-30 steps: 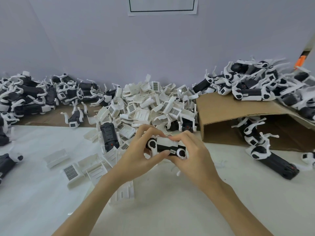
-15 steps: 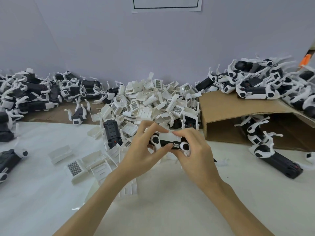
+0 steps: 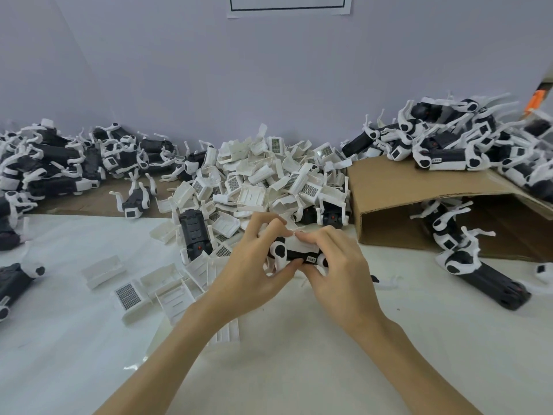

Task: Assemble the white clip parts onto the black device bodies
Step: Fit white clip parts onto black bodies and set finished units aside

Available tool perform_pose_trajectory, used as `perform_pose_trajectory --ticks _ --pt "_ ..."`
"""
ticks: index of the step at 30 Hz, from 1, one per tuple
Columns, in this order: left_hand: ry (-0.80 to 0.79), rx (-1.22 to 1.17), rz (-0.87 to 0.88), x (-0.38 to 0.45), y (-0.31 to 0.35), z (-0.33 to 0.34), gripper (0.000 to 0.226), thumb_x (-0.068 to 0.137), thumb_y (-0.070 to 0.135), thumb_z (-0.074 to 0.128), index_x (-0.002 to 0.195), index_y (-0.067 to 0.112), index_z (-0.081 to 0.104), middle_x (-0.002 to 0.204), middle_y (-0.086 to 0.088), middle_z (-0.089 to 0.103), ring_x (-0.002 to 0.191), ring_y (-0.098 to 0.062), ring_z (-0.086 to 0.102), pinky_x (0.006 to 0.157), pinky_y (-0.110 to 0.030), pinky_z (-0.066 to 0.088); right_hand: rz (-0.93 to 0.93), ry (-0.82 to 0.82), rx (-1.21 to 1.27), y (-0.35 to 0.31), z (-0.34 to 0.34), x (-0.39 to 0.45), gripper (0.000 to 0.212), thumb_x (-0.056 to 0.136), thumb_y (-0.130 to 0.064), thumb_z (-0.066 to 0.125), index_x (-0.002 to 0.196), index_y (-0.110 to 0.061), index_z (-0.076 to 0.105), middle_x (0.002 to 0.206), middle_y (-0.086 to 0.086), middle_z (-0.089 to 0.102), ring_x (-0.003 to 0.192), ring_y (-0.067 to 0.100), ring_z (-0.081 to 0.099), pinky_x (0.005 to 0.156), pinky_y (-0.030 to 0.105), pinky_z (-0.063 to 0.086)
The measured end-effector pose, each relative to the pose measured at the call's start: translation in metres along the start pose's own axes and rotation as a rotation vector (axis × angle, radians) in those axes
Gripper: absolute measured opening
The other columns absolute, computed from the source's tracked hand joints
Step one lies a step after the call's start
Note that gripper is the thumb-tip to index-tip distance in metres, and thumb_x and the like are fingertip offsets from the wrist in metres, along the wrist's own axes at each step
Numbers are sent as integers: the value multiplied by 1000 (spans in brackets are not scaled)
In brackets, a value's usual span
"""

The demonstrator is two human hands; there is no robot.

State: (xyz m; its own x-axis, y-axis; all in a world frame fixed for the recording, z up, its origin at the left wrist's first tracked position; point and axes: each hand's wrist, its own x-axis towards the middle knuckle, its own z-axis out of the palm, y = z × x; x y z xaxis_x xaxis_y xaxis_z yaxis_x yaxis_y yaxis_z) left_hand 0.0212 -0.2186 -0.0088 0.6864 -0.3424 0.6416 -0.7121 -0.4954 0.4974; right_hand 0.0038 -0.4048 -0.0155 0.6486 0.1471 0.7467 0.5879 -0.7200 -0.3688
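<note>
Both hands, left hand (image 3: pixel 254 274) and right hand (image 3: pixel 338 274), grip one black device body (image 3: pixel 300 253) just above the near surface (image 3: pixel 299 369); press the white clip (image 3: pixel 300 243) down evenly (fingertips on top), bracing underneath with the thumbs.

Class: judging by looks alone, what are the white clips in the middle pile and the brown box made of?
White clips: likely moulded plastic, matt, with thin uniform walls and ribbed grilles. Brown box: cardboard, dull and unprinted, its top sagging under a pile of devices.
</note>
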Motion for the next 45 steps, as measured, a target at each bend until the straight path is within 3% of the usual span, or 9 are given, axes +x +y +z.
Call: perform_pose_trajectory --ticks 8,13,18,21,25,28,35,39,45 --pt "-24 -20 13 0 0 0 39 92 21 82 120 13 56 134 3 45 104 -16 61 80 -36 56 53 -129 163 7 -5 7 49 77 -8 90 120 -18 69 118 -4 64 113 16 61 95 38 51" --pt "-95 246 354 1 3 -8 33 99 13 74 125 17 54 152 -9 35 126 -26 56 93 -35 56 479 -527 861 27 -30 16 47 96 -22 56 142 -29 60 145 -9 60 141 10 50 120 46 37" --pt "-138 422 576 2 3 -8 65 81 -21 71 127 20 52 160 -14 29 153 -32 36 103 -40 57 488 -593 784 33 -39 17 32 107 -42 50 122 -26 73 122 -6 70 119 12 63 109 37 44" --pt "-89 403 453 2 -1 -12 68 82 -13 80 130 26 51 161 -13 29 135 -31 53 91 -43 62 482 -571 685 36 -44 19 31 99 -47 59 113 -24 75 107 -8 76 103 14 70 96 28 50" --pt "-53 90 120 0 -4 -8 64 98 44 74 147 29 35 159 -1 37 135 -14 54 108 -34 52 370 -296 394 27 -33 15 23 87 -44 77 107 -34 72 105 -21 70 111 -3 59 93 14 43" --pt "-117 -46 -110 1 -6 -11 68 95 64 67 149 48 29 140 21 56 127 -6 60 104 -32 51 102 -148 156 19 -22 13 41 84 -45 77 114 -18 75 109 -10 69 118 15 55 102 31 42" --pt "-194 -251 -203 0 -7 -14 71 101 29 68 161 34 30 136 19 59 135 -7 54 108 -15 41 -85 -102 17 22 -13 9 50 88 -44 77 119 -6 72 112 0 69 112 26 57 96 32 48" --pt "-167 -209 -162 1 -6 -13 66 104 21 67 161 32 36 154 15 51 149 -6 42 118 -17 34 -17 -206 78 22 -13 7 52 93 -44 71 132 -10 66 122 -5 66 121 17 53 101 28 46" --pt "-149 -146 -106 1 -9 -12 50 104 19 66 151 24 51 138 16 60 137 -11 54 112 -19 39 14 -256 85 20 -13 8 43 95 -26 75 134 -10 66 125 -2 67 119 17 57 100 25 45"
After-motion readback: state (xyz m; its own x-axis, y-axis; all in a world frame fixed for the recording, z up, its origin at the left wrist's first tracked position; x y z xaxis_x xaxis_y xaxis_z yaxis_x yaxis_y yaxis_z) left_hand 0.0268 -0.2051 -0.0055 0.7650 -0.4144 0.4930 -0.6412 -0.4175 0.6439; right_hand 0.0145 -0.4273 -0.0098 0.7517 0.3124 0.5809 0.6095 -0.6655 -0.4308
